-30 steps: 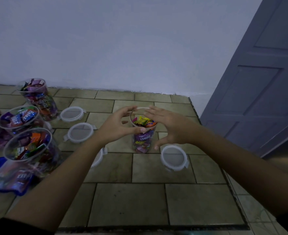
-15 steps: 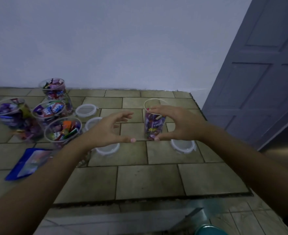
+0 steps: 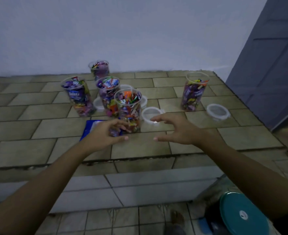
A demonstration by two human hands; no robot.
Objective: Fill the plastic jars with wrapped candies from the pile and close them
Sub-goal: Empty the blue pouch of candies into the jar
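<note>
Several clear plastic jars full of wrapped candies stand lidless on a tiled counter (image 3: 156,146). The nearest jar (image 3: 129,110) is just beyond my left hand (image 3: 106,133), whose fingers reach its base; I cannot tell whether they touch it. My right hand (image 3: 177,129) hovers spread and holds nothing, over a white lid (image 3: 151,114) to the right of that jar. A lone filled jar (image 3: 193,92) stands far right with another lid (image 3: 217,111) beside it. Three more jars (image 3: 78,96) (image 3: 106,92) (image 3: 99,68) stand behind.
A blue candy bag (image 3: 90,128) lies flat under my left hand. More lids (image 3: 98,103) sit among the jars. The counter's front edge drops to a tiled floor. A teal round lid (image 3: 243,216) is at lower right. A grey door (image 3: 275,65) stands at the right.
My right hand let go of the far-right jar and both hands moved left to the nearest jar of the group. The view pulled back and shifted left.
</note>
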